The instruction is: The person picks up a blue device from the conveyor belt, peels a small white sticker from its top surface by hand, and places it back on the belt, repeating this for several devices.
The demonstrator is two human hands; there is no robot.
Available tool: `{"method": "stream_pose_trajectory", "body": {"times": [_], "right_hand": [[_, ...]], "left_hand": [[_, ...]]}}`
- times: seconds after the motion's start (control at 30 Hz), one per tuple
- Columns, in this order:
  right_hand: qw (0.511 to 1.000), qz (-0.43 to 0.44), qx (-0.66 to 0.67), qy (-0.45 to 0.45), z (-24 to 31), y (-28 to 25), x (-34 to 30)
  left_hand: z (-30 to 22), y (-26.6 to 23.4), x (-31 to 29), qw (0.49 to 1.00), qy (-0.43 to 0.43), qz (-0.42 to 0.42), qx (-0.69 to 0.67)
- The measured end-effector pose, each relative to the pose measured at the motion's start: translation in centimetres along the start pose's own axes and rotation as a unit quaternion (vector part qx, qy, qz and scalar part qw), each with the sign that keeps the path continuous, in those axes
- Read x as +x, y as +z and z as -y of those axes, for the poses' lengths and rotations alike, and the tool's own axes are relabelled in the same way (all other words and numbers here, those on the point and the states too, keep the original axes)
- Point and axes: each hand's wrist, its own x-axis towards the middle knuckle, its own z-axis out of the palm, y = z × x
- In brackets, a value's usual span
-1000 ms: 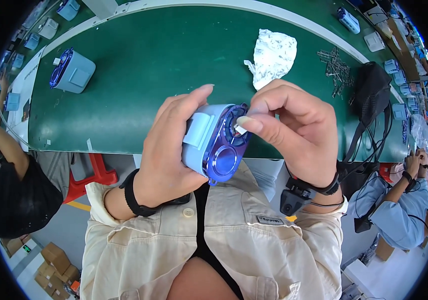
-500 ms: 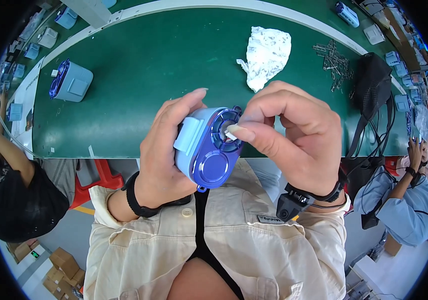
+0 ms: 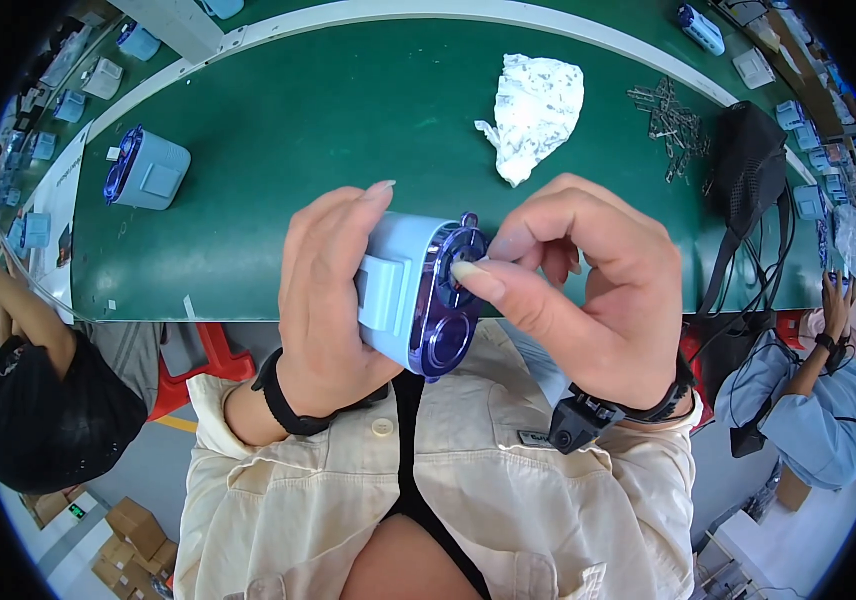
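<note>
My left hand is wrapped round a light blue plastic device with a glossy purple-blue front, holding it tilted above the table's near edge. The front faces right and has a round ring at its lower end and a round spoked opening at the upper end. At that opening my right hand works with thumb and index finger pinched together. Whatever lies between those fingertips is hidden behind the thumb. A similar blue device stands on the table at the far left, apart from both hands.
On the green table lie a crumpled white patterned sheet, a pile of small metal parts and a black mesh bag with cables. A person in black sits at left, another in light blue at right.
The device has turned so that more of its light blue side shows. A small white piece seen at my right fingertips is now hidden. My right hand stays at the round opening.
</note>
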Motion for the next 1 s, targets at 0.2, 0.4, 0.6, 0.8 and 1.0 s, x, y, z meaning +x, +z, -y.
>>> {"method": "stream_pose_trajectory", "body": {"times": [0.2,0.4,0.6,0.8,1.0], "right_hand": [[0.994,-0.024,0.097,0.050,0.6,0.9,-1.0],[0.992,-0.052,0.062,-0.092,-0.5,1.0,-0.7],[0.993,-0.067,0.094,0.011,0.4,0.8,-1.2],[0.992,-0.050,0.083,0.080,1.0,0.6,-1.3],[0.988,-0.042,0.091,0.119,0.0,0.9,-1.5]], "left_hand": [[0.3,0.0,-0.4,0.999,-0.012,0.021,-0.028],[0.3,-0.1,-0.7,0.973,-0.091,0.078,-0.196],[0.2,-0.6,-0.2,0.995,-0.044,0.044,-0.083],[1.1,0.3,0.0,0.989,0.113,-0.057,0.081],[1.4,0.7,0.0,0.971,0.174,-0.099,0.130]]}}
